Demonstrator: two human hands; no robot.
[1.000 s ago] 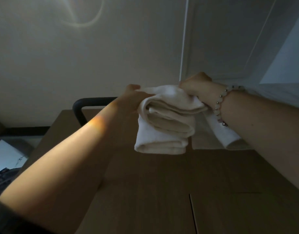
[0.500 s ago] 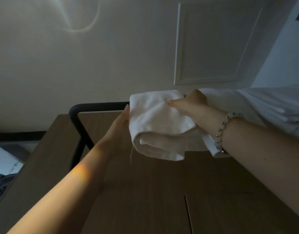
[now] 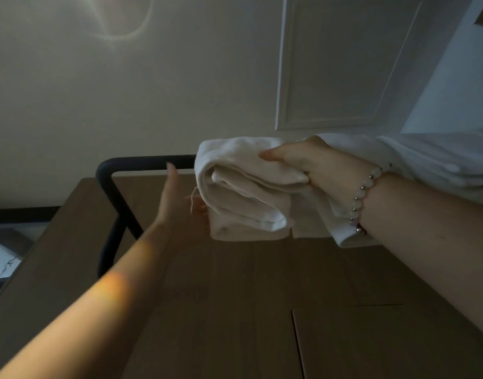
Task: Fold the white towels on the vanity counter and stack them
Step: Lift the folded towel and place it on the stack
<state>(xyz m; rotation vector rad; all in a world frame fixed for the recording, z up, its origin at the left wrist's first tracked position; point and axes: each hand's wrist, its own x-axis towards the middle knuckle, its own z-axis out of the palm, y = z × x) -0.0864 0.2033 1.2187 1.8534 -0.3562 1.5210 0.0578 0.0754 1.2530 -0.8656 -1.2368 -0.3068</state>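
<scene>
The folded white towel was positioned over the far part of the vanity counter, roughly midway between its left and right edges. Its layered folds faced the camera. Contact between its lower edge and the counter surface could not be determined.

1. Right hand: gripped the right end of the folded white towel, with the thumb laid across the top layer and the remaining fingers hidden behind the cloth. A bead bracelet sat on the wrist.
2. Left hand: held flat with the fingers straight and pointing away from the camera, palm turned toward the left end of the folded white towel, at or just beside it. It gripped nothing.
3. A loose thread hung from the left end of the towel, in front of the left palm.

A second white towel lay on the counter below the right wrist, near the far edge. A heap of white linen occupied the far right corner. A black metal tube, bent at 1 corner, stood beyond the far left edge. A thin seam ran across the counter surface toward the near edge.
</scene>
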